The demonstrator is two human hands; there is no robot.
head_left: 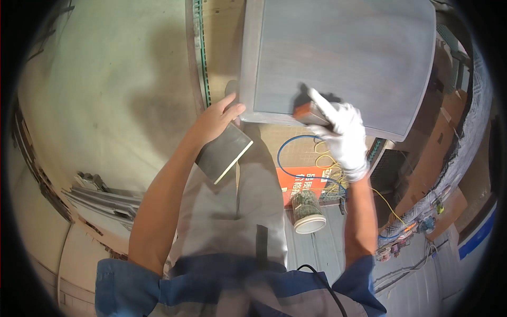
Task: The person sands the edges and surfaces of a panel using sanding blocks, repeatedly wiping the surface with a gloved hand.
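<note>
Our gloved right hand (pixel 346 132) clenched around a sanding block (pixel 310 112) on the grey wooden panel (pixel 343 58), our bare left hand (pixel 217 117) released, fingertips on the panel's near-left corner, a jar (pixel 307 210) below the panel

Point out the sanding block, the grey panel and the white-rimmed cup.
sanding block (pixel 310 112), head view, on its brown side face under the gloved right hand (pixel 344 134).
grey panel (pixel 343 58), head view, on its bare flat top.
white-rimmed cup (pixel 307 211), head view, on its dark speckled wall.
</note>
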